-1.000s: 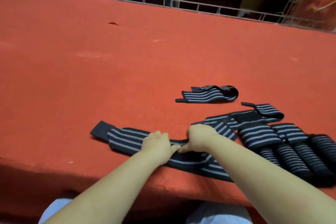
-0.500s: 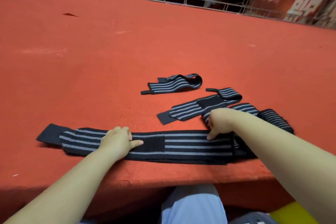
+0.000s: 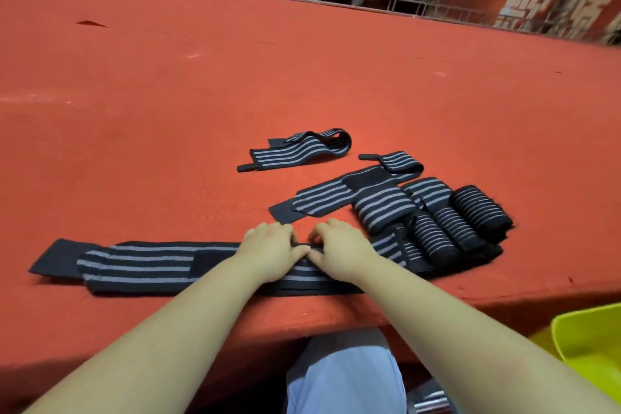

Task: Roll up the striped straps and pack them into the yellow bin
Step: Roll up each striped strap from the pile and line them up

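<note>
Black elastic with grey stripes, the long strap (image 3: 161,265) lies flat along the near edge of the red counter (image 3: 168,111), its plain black tab at the far left. Both hands sit on its middle, touching thumb to thumb: the left hand (image 3: 272,250) and the right hand (image 3: 339,250) each have their fingers curled down over the strap's far edge, pinching or pressing the webbing there. Whether a first fold has been turned under the fingers is hidden by the knuckles.

By my reading this is the smoothing-and-starting stage for this strap; no roll is visible on it yet. The next move likely calls for taking one end, turning it over tightly and rolling it along the length with even pressure so the edges stay aligned.

Just to the right lies a cluster of already rolled straps (image 3: 463,215), packed side by side, with two loose straps (image 3: 302,151) farther back on the counter. The yellow bin (image 3: 591,343) shows at the lower right, below the counter edge; what shows of it holds nothing.

Compared with half a second ago, the hands have drawn together from well apart, the right one having left the strap's right end.
</note>
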